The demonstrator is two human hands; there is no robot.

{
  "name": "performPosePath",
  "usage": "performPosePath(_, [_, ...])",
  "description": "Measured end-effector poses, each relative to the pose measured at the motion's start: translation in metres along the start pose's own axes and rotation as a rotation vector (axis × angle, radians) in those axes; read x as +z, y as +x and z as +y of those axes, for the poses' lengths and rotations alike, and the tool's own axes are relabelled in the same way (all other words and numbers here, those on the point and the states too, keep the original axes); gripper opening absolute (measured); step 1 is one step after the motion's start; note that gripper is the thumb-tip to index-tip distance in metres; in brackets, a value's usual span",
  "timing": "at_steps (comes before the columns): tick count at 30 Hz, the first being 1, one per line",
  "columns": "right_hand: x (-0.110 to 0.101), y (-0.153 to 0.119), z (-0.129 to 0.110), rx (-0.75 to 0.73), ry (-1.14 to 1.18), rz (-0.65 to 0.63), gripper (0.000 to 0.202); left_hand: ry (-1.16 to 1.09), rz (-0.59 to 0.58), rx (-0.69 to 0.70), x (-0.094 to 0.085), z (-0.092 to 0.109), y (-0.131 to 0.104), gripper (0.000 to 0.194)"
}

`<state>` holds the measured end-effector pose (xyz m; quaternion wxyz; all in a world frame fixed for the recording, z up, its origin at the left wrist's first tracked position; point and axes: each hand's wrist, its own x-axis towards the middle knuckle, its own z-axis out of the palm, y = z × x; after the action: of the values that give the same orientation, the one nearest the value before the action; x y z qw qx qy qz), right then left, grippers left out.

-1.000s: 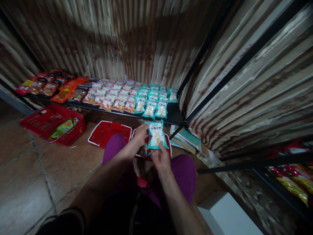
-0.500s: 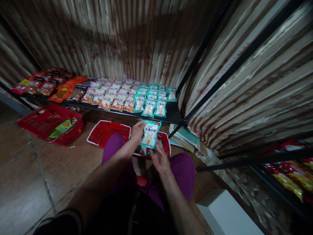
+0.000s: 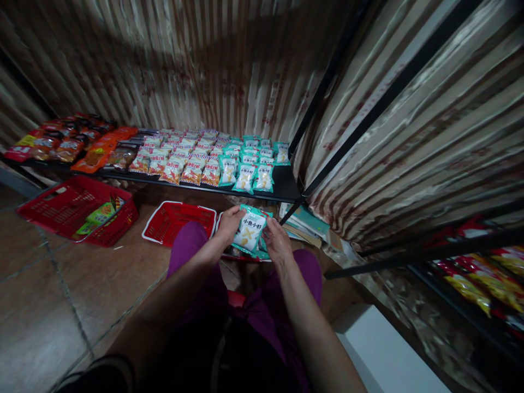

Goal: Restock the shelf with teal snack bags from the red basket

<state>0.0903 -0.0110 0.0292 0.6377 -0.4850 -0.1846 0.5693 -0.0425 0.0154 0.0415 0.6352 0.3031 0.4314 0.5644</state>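
Note:
Between my two hands is a teal-and-white snack bag (image 3: 249,232), its printed front turned up toward me. My left hand (image 3: 226,230) is closed on its upper left edge. At the right edge my right hand (image 3: 278,240) has its fingers curled and partly hidden behind the bag. More teal wrapping shows just behind and below, over a red basket (image 3: 220,218) largely hidden by the hands. Ahead on a low black shelf (image 3: 284,183) lie rows of matching teal bags (image 3: 244,177).
Left of the teal bags are white-and-orange snack bags (image 3: 176,166), then orange packets (image 3: 96,155). Red baskets (image 3: 178,224) stand below the shelf. Books (image 3: 305,224) lie by the shelf leg. A white box (image 3: 388,349) is at lower right, near another shelf of yellow-red bags (image 3: 466,284).
My right hand has risen from beneath the bag to its right edge. The bag has tilted, and more teal wrapping shows behind it. The view has shifted slightly right.

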Motion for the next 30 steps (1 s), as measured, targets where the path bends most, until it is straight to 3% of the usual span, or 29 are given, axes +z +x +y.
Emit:
performPosePath(8, [0.003,-0.001,-0.002,-0.013,0.019,0.127,0.029,0.036,-0.09,0.018,0.001,0.006,-0.006,0.03])
performPosePath(15, [0.007,-0.009,-0.005,-0.059,-0.039,0.13,0.027,0.04,-0.018,0.051,0.007,0.004,-0.009,0.033])
performPosePath(22, [0.013,-0.007,-0.007,-0.059,-0.03,0.223,0.028,0.057,0.008,0.012,0.007,0.0,-0.004,0.035])
performPosePath(26, [0.012,-0.002,-0.011,-0.063,-0.038,0.313,0.029,0.099,-0.064,-0.075,-0.003,0.001,-0.004,0.043])
performPosePath(30, [0.007,0.009,-0.015,-0.014,-0.034,0.397,0.029,0.133,-0.222,-0.169,-0.014,-0.004,-0.014,0.049])
